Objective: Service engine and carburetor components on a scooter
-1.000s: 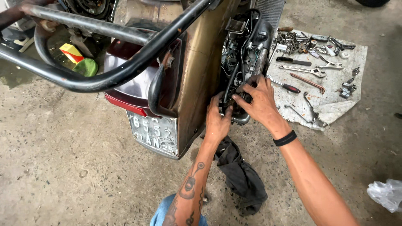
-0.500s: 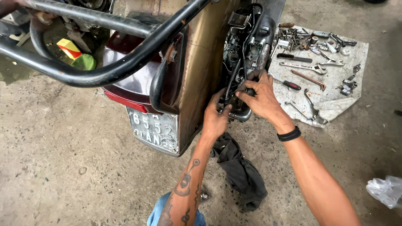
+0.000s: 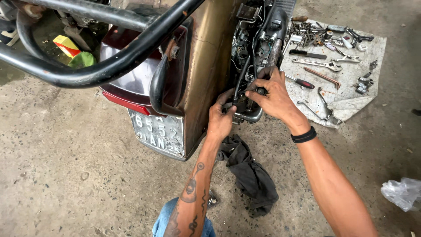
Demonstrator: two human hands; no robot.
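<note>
at the open side of the motorcycle's engine bay, the right hand has its fingers pinched together around a black hose and a small fitting where the hose drops into the mechanism, while the left hand is curled closed on the lower edge of a chromed metal part just below, steadying it from underneath; whether the left fingers truly clamp it or only press against it cannot be told, since the fingertips are hidden behind the part. the risk, judged from this hold, starts at the pinch: the hose looks thin and bent tight, so a hard pull could kink it or pop it off its seat, and a greasy fingertip could slip and knock the nearby wires. the left wrist sits close to the brown body panel, whose bottom edge might scrape the skin if the hand jerks. a loosened small piece could drop to the concrete floor and roll under the dark rag lying just beneath the hands, where it would be hard to spot. farther out, the wrenches and screwdriver on the pale cloth lie to the right, well apart from both hands, so reaching for one would mean letting go of the hose.
</note>
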